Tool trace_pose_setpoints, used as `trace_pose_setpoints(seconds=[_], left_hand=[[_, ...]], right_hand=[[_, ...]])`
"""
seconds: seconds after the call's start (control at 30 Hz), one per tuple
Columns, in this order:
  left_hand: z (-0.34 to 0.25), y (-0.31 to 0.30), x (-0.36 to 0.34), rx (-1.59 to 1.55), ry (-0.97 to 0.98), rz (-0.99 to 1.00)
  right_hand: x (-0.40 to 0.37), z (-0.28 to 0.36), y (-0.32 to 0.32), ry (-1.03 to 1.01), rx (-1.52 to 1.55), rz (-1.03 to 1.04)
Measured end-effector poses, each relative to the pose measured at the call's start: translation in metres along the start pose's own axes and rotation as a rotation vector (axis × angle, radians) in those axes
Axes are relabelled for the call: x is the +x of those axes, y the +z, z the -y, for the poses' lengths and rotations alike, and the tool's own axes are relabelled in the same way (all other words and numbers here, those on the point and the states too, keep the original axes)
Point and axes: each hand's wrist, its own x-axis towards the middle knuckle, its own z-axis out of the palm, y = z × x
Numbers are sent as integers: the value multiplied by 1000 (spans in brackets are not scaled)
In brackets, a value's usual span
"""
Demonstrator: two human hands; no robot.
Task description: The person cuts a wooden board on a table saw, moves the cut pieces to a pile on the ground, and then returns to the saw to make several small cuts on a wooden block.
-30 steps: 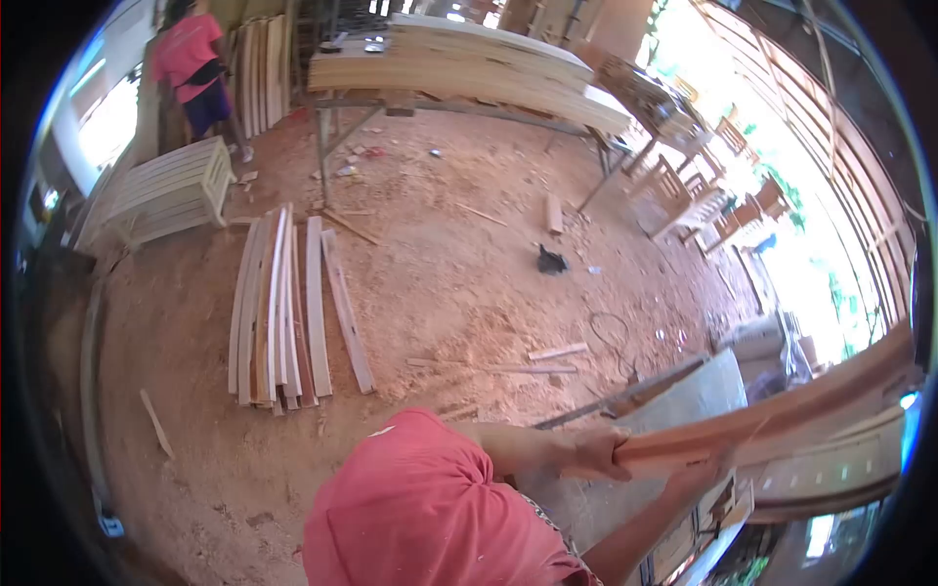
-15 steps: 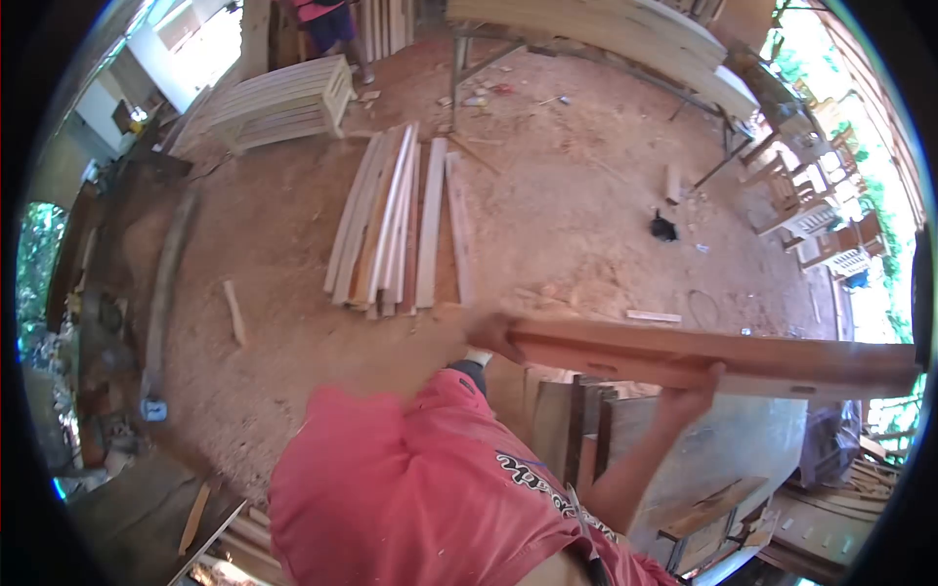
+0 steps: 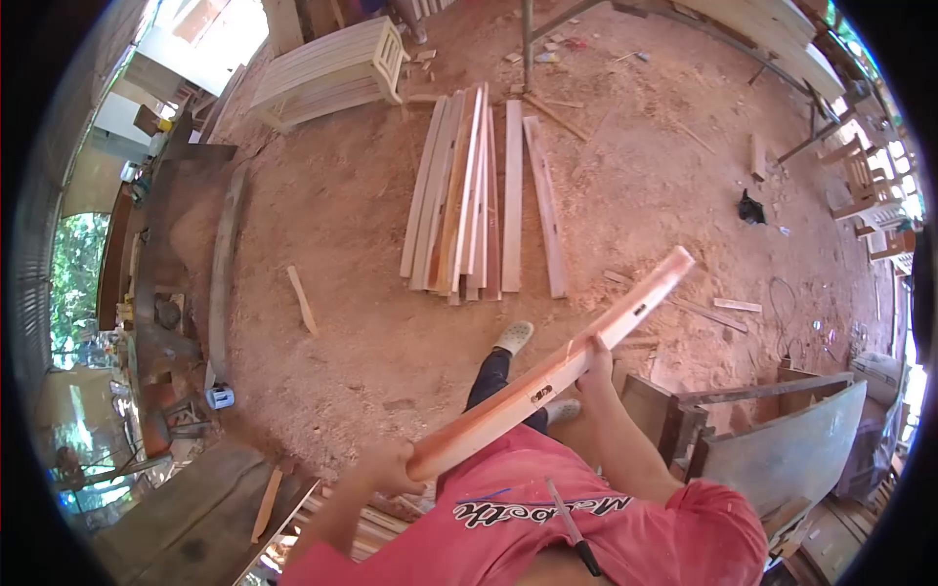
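In the head view, your left hand (image 3: 389, 467) is clenched round the near end of the long board (image 3: 547, 376), and your right hand (image 3: 594, 357) grasps it at mid-length. It slants across your front, with its far end pointing right. I judge that the free end could strike the panel (image 3: 782, 449) at near right if you turn that way. The stack of slats (image 3: 469, 195) lies just beyond your shoe (image 3: 514, 337), so you could trip there. The dirt floor (image 3: 332, 234) opens to the left, apart from one loose stick (image 3: 301, 298).

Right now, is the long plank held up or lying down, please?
Held up, tilted: left hand and right hand grip the plank.
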Motion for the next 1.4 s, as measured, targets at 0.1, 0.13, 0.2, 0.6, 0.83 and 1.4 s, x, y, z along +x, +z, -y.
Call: trace_pose_setpoints(seconds=[0.1,0.13,0.2,0.6,0.83,1.4], left_hand=[[-6,-6,-1,-229,-103,39],[-9,-9,2,-387,-168,81],[-6,-3,18,-530,-171,34],[-47,-172,285,-944,17,-463],[-100,-252,517,-719,-182,-727],[4,-40,448,-270,-220,91]], right_hand=[[44,-36,42,112,-189,-113],[55,-42,59,123,-353,-146],[75,-50,99,92,-562,-180],[41,143,290,-383,-894,510],[52,138,-82,-674,-1396,5],[-198,-73,-173,-35,-770,-472]])
